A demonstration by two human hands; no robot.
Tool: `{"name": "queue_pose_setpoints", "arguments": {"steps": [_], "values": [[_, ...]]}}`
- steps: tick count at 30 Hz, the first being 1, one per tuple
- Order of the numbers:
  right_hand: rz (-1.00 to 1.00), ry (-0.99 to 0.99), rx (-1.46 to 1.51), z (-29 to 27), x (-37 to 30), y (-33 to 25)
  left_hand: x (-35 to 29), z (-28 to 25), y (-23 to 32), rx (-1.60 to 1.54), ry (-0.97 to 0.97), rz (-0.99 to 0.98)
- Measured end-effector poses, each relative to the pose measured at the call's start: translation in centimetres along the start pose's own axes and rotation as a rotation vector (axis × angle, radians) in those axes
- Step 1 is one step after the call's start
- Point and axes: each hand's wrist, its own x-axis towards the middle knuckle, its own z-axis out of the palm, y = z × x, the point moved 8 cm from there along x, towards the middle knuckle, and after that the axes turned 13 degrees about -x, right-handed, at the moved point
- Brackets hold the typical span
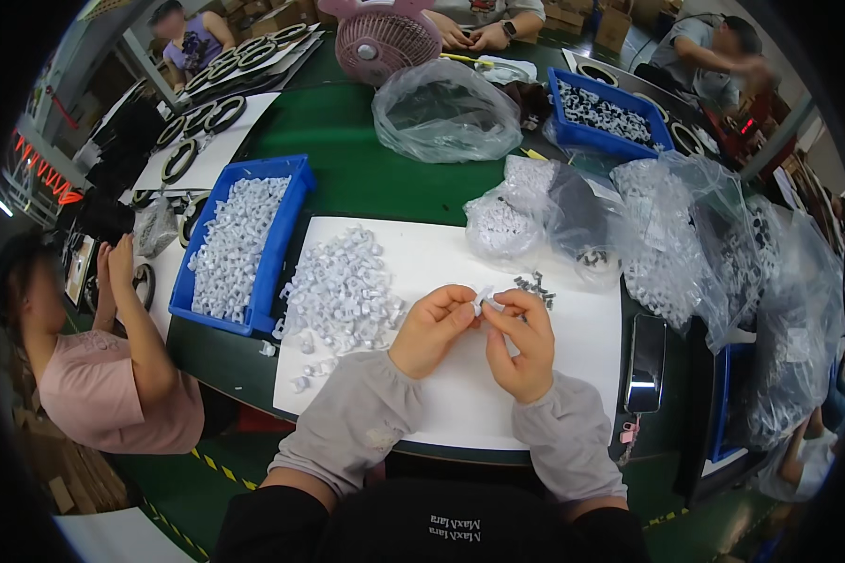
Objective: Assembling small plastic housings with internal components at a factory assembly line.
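My left hand (434, 330) and my right hand (522, 343) meet over a white board (460, 411). Between their fingertips they pinch a small white plastic part (484, 299), mostly covered by the fingers. To the left of my left hand spreads a loose pile of similar white plastic parts (343, 286). Just beyond my right hand lies a small heap of dark grey pieces (535, 287). Grey sleeves cover both my forearms.
A blue bin of white parts (296, 206) stands left; another blue bin (662, 139) sits far right. Clear bags of parts (662, 235) crowd the right, near a phone (645, 361). A pink fan (380, 47) stands at the back. Co-workers sit around the table.
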Motion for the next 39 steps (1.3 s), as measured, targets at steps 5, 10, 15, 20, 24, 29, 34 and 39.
{"name": "queue_pose_setpoints", "arguments": {"steps": [5, 10, 15, 20, 24, 29, 34, 39], "values": [[0.002, -0.033, 0.064, 0.5, -0.1, 0.5, -0.1, 0.1, 1.1, 0.166, 0.010, 0.042], [-0.024, -0.114, 0.147, 0.4, 0.2, 0.4, 0.1, 0.1, 0.8, 0.139, -0.062, -0.002], [0.235, -0.131, 0.174, -1.4, 0.9, 2.8, 0.0, 1.4, 0.0, 0.027, -0.171, -0.119], [0.096, -0.365, -0.272, -1.4, 0.1, 4.5, 0.6, 1.0, 1.1, -0.123, -0.159, -0.045], [0.051, -0.441, -0.450, 0.0, -0.8, 4.3, 0.5, 1.0, 0.7, -0.115, -0.161, -0.056], [0.060, -0.468, -0.524, 1.0, -1.5, 4.3, 0.5, 1.3, 0.5, -0.006, -0.108, -0.059], [0.126, -0.464, -0.501, 0.8, -1.2, 4.3, 0.2, 0.7, 0.2, 0.015, -0.172, -0.069], [0.661, -0.311, 0.320, 0.3, -1.8, 6.0, 0.1, 1.1, 0.0, 0.212, -0.161, -0.093]]}}
